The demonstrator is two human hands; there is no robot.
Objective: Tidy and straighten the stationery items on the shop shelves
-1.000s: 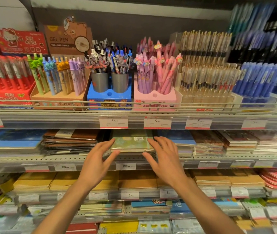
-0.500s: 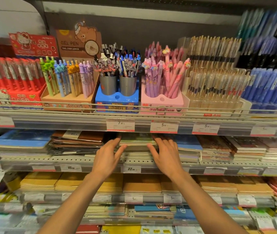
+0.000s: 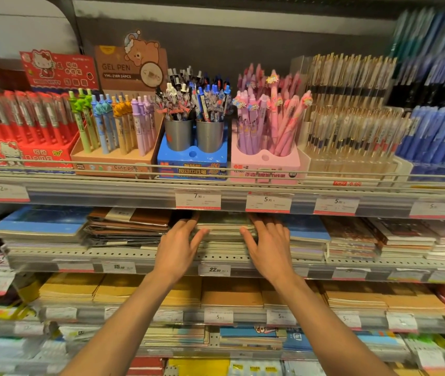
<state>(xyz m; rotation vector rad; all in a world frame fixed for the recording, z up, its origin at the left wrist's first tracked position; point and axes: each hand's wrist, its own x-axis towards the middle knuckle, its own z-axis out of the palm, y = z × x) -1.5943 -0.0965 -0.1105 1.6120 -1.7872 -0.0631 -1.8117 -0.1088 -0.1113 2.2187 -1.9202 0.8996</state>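
Note:
A stack of greenish notebooks [image 3: 222, 230] lies on the second shelf, under the 7.90 and 5.90 price tags. My left hand [image 3: 179, 246] presses against the stack's left side with straight fingers. On the stack's right side my right hand [image 3: 268, 246] presses the same way, thumb at the front edge. The fingertips of both hands reach in under the upper shelf and are partly hidden in shadow. The stack sits between my two palms.
Brown notebooks [image 3: 128, 225] lie left of the stack, blue ones [image 3: 306, 229] to its right. The upper shelf holds pen displays: a blue box with two metal cups [image 3: 193, 137] and a pink pen box [image 3: 266, 147]. Kraft notebooks [image 3: 231, 293] fill the shelf below.
Both hands have moved deeper into the shelf and closer onto the notebook stack's sides. The stack has slid back under the upper shelf. The camera has come nearer.

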